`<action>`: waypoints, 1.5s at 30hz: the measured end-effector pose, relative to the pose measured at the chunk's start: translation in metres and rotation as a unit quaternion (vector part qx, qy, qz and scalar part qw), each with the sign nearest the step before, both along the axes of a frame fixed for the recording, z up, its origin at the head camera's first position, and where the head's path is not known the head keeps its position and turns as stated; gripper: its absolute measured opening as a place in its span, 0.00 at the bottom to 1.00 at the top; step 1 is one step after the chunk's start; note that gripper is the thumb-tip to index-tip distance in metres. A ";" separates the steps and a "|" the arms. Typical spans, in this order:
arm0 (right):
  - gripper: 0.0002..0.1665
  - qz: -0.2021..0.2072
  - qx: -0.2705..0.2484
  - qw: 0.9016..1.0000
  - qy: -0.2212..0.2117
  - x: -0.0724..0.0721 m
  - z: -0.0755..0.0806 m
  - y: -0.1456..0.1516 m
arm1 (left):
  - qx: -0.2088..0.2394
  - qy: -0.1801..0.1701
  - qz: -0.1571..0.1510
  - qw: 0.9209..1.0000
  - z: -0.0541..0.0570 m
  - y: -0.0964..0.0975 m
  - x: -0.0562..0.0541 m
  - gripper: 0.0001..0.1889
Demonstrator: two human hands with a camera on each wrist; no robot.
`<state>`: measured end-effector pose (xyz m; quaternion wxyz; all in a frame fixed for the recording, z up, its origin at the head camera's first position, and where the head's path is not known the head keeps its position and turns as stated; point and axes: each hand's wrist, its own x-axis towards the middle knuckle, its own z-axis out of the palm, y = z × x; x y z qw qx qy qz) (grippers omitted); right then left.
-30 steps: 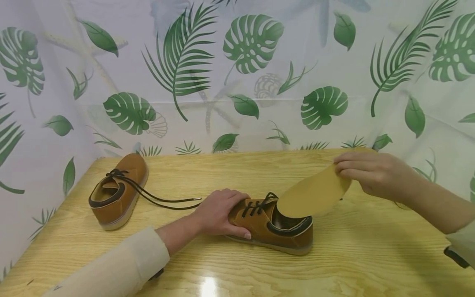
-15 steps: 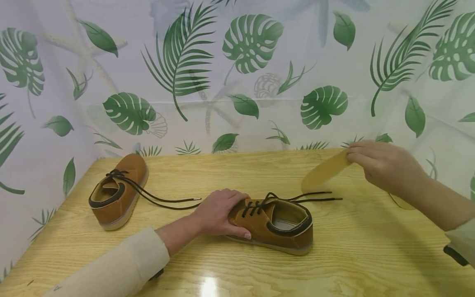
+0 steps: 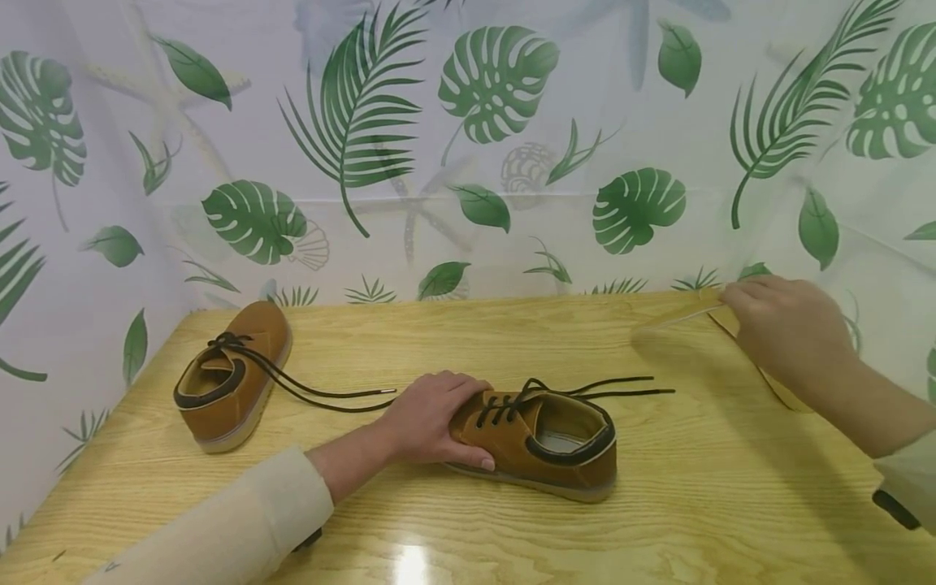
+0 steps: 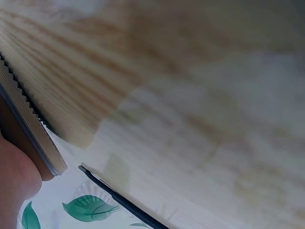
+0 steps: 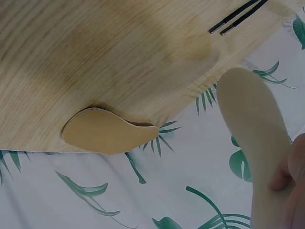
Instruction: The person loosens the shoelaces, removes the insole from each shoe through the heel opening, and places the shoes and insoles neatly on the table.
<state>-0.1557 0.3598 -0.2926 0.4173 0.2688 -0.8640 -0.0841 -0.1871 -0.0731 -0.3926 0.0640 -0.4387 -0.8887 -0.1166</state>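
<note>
My left hand (image 3: 431, 418) grips the toe half of a brown lace-up shoe (image 3: 512, 455), which lies sole down on the table with its heel to the right. Its opening shows a light inner bottom, and black laces trail off to the right. At the far right my right hand (image 3: 793, 341) pinches one end of a tan insole (image 5: 252, 109) above the table. In the head view that insole is tilted nearly edge-on. A second tan insole (image 5: 109, 131) lies near the table's back edge, partly behind the right hand in the head view. The shoe's sole edge (image 4: 35, 121) shows in the left wrist view.
A matching brown shoe (image 3: 234, 382) rests at the back left, its long black laces (image 3: 322, 398) running right toward the left hand. The wooden table (image 3: 695, 520) ends at a leaf-printed cloth (image 3: 468, 162) behind and at both sides.
My right hand has drawn the insole up and away from the shoe's opening toward the back right, turning it edge-on. The left hand and both shoes stay in place.
</note>
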 end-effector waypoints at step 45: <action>0.21 -0.186 -0.139 0.915 -0.329 -0.017 -0.107 0.033 | 0.037 0.022 -0.066 0.997 -0.003 0.001 -0.004 0.41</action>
